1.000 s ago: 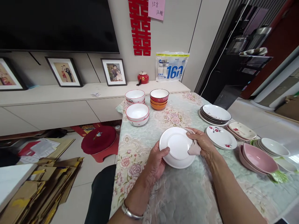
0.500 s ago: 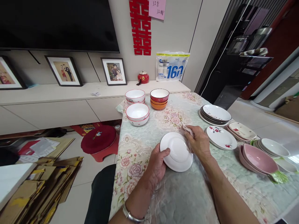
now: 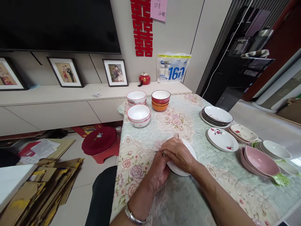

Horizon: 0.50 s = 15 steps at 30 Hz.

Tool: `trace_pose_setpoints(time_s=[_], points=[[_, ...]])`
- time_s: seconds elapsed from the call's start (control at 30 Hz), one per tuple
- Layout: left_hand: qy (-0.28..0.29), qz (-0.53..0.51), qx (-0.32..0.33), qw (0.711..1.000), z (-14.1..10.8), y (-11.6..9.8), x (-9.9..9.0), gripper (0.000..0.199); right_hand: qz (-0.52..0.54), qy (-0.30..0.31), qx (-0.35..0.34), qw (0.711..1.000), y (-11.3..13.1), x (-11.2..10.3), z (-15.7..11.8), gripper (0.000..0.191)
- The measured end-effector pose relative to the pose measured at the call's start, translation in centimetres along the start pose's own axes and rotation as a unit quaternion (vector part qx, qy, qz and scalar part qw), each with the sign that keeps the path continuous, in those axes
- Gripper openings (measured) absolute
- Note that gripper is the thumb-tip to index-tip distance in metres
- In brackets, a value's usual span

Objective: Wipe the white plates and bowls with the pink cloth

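Observation:
A small white plate (image 3: 180,169) is held over the table in front of me. My left hand (image 3: 160,172) grips its left edge, thumb on top. Across the upper left of the plate lies my right hand (image 3: 178,153), pressing a pale pink cloth (image 3: 159,144) against it. The right hand overlaps the left thumb and covers much of the plate. Bits of the cloth stick out beyond the right fingers. To the right is a stack of white plates with red flowers (image 3: 223,139).
White bowls with red rims (image 3: 139,113) and a red-and-orange bowl stack (image 3: 160,101) stand at the back. Right of me are dark-rimmed plates (image 3: 217,115), rectangular dishes (image 3: 244,133), pink bowls (image 3: 261,160) and small white bowls (image 3: 276,149). A red stool (image 3: 100,141) stands left of the table.
My right hand has swept the cloth from the plate's right edge over to its upper left, now overlapping my left thumb. The left hand keeps its hold, and the plate has shifted slightly.

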<state>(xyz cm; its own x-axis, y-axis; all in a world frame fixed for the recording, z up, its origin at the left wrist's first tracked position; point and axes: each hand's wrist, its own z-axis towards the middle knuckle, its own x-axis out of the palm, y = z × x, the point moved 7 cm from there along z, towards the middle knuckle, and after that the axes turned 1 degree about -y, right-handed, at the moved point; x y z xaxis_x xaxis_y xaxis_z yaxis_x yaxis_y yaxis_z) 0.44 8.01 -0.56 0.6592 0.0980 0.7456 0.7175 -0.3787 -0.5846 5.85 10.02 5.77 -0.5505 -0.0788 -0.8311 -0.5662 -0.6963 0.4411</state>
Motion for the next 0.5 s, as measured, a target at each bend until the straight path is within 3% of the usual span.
trace_pose_setpoints(time_s=[0.13, 0.37, 0.5], points=[[0.019, 0.012, 0.002, 1.0, 0.0, 0.0, 0.2, 0.035, -0.007, -0.019, 0.025, 0.999, -1.0, -0.1, 0.0, 0.021], [0.031, 0.014, -0.025, 0.999, -0.1, 0.3, 0.0, 0.062, -0.097, -0.098, 0.196, 0.971, -7.2, -2.1, -1.7, 0.024], [0.02, 0.02, -0.026, 0.999, 0.0, 0.3, -0.1, 0.061, -0.148, -0.105, 0.241, 0.953, -8.1, -2.6, -2.4, 0.027]])
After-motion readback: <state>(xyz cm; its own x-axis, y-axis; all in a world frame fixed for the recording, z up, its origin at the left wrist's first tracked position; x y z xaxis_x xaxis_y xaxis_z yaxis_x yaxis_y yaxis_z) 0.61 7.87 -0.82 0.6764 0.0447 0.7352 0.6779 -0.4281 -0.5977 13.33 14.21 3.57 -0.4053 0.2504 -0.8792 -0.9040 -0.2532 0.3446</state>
